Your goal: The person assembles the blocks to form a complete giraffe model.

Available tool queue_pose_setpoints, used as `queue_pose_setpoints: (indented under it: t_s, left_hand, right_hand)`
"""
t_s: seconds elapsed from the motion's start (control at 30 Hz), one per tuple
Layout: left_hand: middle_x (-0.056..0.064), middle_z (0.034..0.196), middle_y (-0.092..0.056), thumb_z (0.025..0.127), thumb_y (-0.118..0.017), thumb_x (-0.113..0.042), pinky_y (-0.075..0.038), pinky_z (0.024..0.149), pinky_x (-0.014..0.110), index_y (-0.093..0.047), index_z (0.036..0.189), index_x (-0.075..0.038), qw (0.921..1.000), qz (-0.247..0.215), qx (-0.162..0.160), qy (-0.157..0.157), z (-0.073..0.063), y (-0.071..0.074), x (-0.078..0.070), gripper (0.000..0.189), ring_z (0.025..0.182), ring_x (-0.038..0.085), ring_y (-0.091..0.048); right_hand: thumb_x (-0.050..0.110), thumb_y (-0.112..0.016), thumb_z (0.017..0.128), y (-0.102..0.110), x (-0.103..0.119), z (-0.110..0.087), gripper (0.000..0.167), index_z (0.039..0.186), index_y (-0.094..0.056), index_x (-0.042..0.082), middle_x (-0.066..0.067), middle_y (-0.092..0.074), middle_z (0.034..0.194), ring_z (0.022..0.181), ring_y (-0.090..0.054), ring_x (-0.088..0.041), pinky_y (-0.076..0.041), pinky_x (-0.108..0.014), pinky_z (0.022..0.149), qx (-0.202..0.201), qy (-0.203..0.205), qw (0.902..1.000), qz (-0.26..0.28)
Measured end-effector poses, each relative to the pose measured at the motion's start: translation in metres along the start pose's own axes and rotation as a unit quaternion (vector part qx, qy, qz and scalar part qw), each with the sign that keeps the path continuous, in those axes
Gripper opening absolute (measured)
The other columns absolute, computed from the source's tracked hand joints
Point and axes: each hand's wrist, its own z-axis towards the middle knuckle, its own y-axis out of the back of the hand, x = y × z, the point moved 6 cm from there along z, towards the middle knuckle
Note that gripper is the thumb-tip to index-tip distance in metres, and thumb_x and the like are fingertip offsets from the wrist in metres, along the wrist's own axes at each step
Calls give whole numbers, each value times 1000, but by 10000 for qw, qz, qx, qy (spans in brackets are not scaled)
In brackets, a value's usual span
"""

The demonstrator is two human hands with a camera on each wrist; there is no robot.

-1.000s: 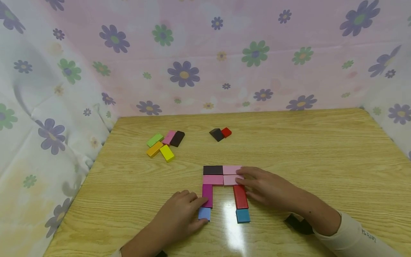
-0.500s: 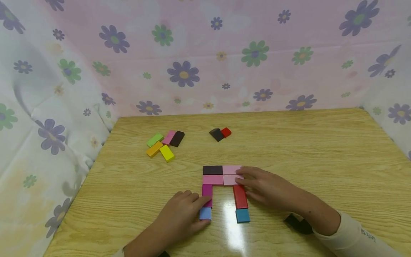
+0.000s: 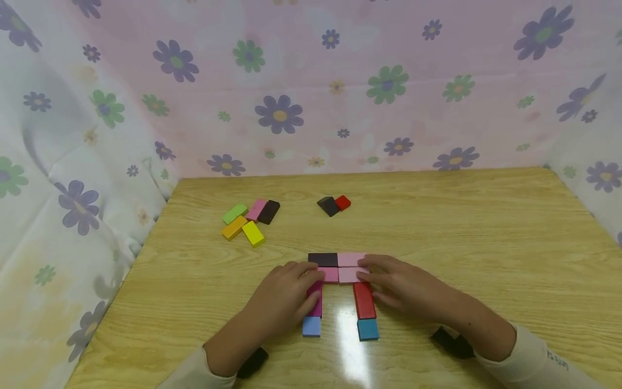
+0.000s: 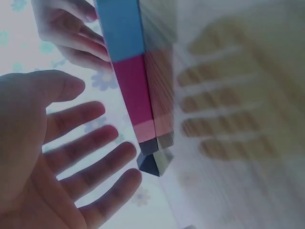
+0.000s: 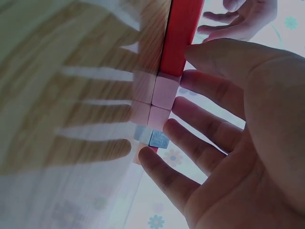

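Wooden blocks lie flat on the table in an arch shape. Its top has a black block (image 3: 323,260), a pink block (image 3: 331,276) and two light pink blocks (image 3: 349,260). A magenta block (image 3: 317,309) and a light blue block (image 3: 311,326) form the left leg; a red block (image 3: 364,301) and a teal block (image 3: 367,329) form the right. My left hand (image 3: 282,294) lies along the upper left side, its fingertips over the pink and magenta blocks. With fingers extended, my right hand (image 3: 405,283) touches the light pink blocks' right ends, the thumb beside the red block (image 5: 181,38).
Farther back on the left, green (image 3: 235,214), orange (image 3: 235,228), yellow (image 3: 254,234), pink and black blocks (image 3: 269,212) lie clustered. A black wedge-shaped block (image 3: 328,206) and a small red block (image 3: 343,202) sit at back centre. A flowered cloth (image 3: 311,86) hangs behind the table.
My left hand has moved up from the light blue and magenta blocks to the left side of the pink block. The light blue block shifted slightly right at first. My right hand has stayed in place.
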Motion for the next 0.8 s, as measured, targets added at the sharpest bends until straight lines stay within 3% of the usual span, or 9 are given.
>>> queue_pose_setpoints:
  t_s: [0.17, 0.3, 0.57, 0.67, 0.8]
  left_hand:
    - [-1, 132, -65, 99, -61, -37, -51, 104, 42, -68, 129, -20, 9999, -52, 156, -19, 3, -1, 2, 35, 123, 19, -59]
    - [-2, 126, -68, 99, -60, -36, -51, 103, 41, -72, 123, -19, 9999, -79, 54, -101, 2, -1, 3, 31, 120, 19, -59]
    - [-2, 122, -70, 99, -60, -34, -51, 101, 40, -75, 118, -19, 9996, -102, -108, -256, 5, -2, 2, 28, 116, 18, -60]
    - [-2, 122, -70, 100, -60, -34, -52, 100, 40, -75, 117, -19, 9995, -51, -97, -287, 5, -2, 2, 28, 116, 18, -60]
    - [-2, 122, -71, 99, -60, -34, -52, 99, 40, -75, 119, -20, 9994, 77, -45, -331, 5, -4, 3, 28, 115, 18, -60]
  right_hand:
    - [24, -69, 94, -1, 1, 3, 42, 134, -65, 13, -8, -55, 144, 132, -54, -27, -53, -43, 101, 62, -71, 9999, 89]
    - [23, -69, 94, 1, 2, 4, 40, 134, -65, 13, -8, -55, 143, 130, -55, -27, -54, -43, 99, 39, -43, 9999, 94]
    - [13, -67, 95, 13, 2, 3, 36, 131, -67, 15, -8, -59, 139, 127, -57, -26, -56, -42, 95, -574, -50, 9979, 295]
    - [14, -71, 92, 21, 0, 13, 34, 126, -69, 15, -6, -61, 134, 122, -59, -24, -57, -39, 91, -675, -106, 9973, 256]
    - [14, -73, 91, 32, 0, 42, 31, 121, -72, 12, -5, -64, 128, 118, -61, -24, -59, -37, 87, -555, -92, 9982, 225]
